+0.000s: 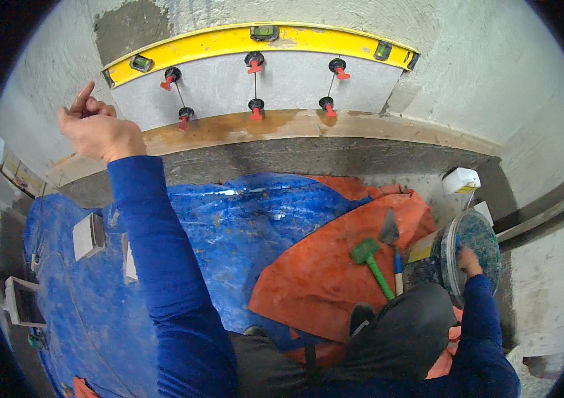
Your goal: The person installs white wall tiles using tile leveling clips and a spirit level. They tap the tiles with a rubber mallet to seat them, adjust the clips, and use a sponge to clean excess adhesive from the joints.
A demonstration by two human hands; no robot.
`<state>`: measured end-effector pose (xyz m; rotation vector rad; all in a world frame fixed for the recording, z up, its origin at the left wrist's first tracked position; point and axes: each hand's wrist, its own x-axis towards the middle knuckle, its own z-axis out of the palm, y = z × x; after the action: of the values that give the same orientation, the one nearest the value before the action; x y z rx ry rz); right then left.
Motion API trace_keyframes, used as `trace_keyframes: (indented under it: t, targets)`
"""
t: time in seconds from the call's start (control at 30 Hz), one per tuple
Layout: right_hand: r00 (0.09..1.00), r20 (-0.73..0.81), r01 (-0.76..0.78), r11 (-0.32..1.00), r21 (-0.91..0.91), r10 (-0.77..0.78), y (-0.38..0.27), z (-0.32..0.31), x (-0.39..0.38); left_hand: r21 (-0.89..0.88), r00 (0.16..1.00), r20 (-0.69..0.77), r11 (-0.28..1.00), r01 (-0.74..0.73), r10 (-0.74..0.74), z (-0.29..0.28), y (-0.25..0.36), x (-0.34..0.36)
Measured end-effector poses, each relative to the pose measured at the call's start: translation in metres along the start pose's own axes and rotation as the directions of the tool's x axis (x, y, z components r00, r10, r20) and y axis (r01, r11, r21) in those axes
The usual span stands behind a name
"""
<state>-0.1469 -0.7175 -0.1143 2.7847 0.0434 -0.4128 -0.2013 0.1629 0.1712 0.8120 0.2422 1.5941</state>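
My left hand (96, 129) is raised beside the wall at the upper left, index finger stretched out, other fingers curled, holding nothing. Near it, a yellow spirit level (308, 41) lies along the top of a pale tile (215, 83) on the wall. Red-and-black spacer clips (254, 65) dot the tile's upper and lower edges, above a wooden batten (421, 132). My right hand (469, 262) reaches into a round bucket (487, 232) at the lower right, fingers closed around something bluish that I cannot make out.
A blue tarp (222, 232) and orange sheet (302, 278) cover the floor. A green mallet (378, 275) and a trowel (389, 232) lie beside my knee. Light blocks (88, 235) sit on the tarp; a white container (460, 179) stands behind the bucket.
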Motion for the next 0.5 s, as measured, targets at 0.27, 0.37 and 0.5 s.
trace_keyframes:
  t: [0.27,0.37,0.5]
  targets:
    - [0.998,0.01,-0.061,0.973,0.224,0.06,0.0,0.036,-0.021,0.085,0.995,-0.007,0.991,0.104,-0.104,-0.031,-0.023,0.031]
    - [0.996,-0.055,-0.051,0.95,0.307,0.071,-0.003,0.036,-0.011,0.093,0.989,-0.031,0.985,0.146,-0.143,-0.039,-0.038,0.035]
    - [0.987,-0.129,-0.038,0.922,0.385,0.095,-0.007,0.029,0.002,0.258,0.976,-0.116,0.943,0.211,-0.187,-0.051,-0.071,0.029]
